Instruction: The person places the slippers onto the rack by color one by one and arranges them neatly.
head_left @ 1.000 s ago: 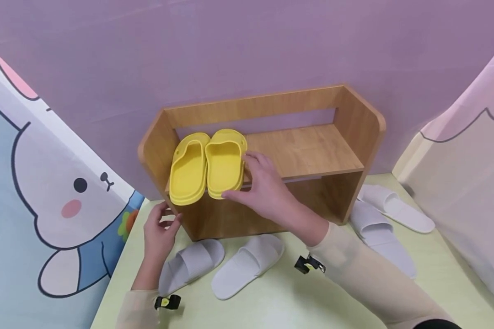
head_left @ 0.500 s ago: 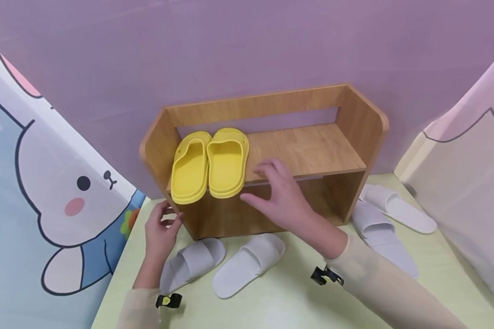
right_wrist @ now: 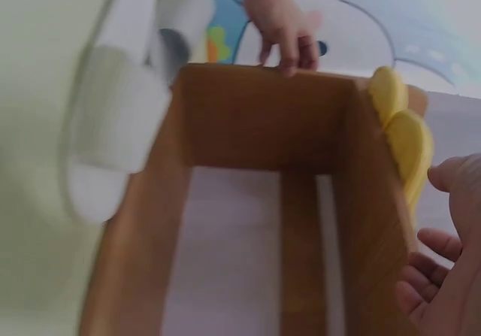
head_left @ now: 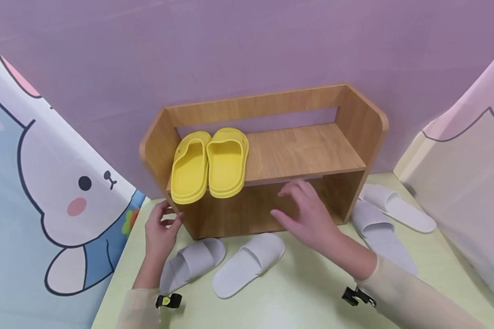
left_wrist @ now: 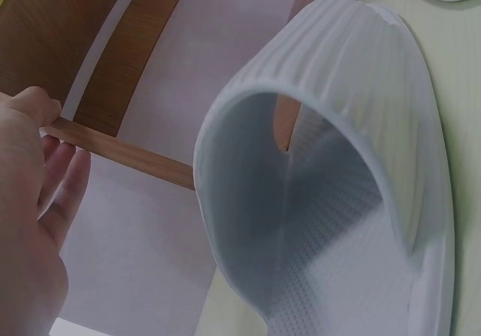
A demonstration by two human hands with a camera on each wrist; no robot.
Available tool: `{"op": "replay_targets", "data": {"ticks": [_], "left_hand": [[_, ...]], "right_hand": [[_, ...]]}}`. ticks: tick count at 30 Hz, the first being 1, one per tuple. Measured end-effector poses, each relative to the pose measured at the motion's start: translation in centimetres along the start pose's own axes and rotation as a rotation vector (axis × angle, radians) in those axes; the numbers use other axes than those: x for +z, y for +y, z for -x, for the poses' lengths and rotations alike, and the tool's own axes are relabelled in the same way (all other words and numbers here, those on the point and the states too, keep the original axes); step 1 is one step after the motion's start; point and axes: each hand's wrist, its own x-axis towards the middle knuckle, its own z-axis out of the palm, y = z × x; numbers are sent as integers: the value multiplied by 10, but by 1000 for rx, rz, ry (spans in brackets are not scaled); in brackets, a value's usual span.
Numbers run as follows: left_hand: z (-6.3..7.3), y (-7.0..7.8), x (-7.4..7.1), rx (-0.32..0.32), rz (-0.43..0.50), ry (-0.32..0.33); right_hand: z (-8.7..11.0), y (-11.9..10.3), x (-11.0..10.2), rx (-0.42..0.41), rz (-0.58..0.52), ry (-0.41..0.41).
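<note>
The wooden rack (head_left: pixel 304 148) stands on the pale green surface (head_left: pixel 292 292). The left yellow clog (head_left: pixel 189 176) and right yellow clog (head_left: pixel 227 169) sit side by side, touching, at the left end of its upper shelf; toes point to the rear, heels project past the front edge. The left hand (head_left: pixel 161 230) pinches the front edge of the left side panel (head_left: pixel 158 146) between thumb and fingers. The right hand (head_left: pixel 308 217) is positioned in front of the lower compartment, thumb held apart from the loosely bent fingers, hand apart from the clogs. Two white slippers (head_left: pixel 251 267) lie before the rack, the left one partly hidden by the left forearm. Two further slippers (head_left: pixel 378 233) lie beside the right side panel, one partly overlapping the other in the head view.
</note>
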Motion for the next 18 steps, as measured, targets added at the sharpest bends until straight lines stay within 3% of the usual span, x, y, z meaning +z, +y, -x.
{"op": "replay_targets", "data": {"ticks": [13, 18], "left_hand": [[1, 13, 5, -15, -6, 26], [2, 11, 4, -25, -25, 20]], "right_hand": [[63, 65, -22, -23, 67, -45], [85, 87, -35, 13, 94, -34]]}}
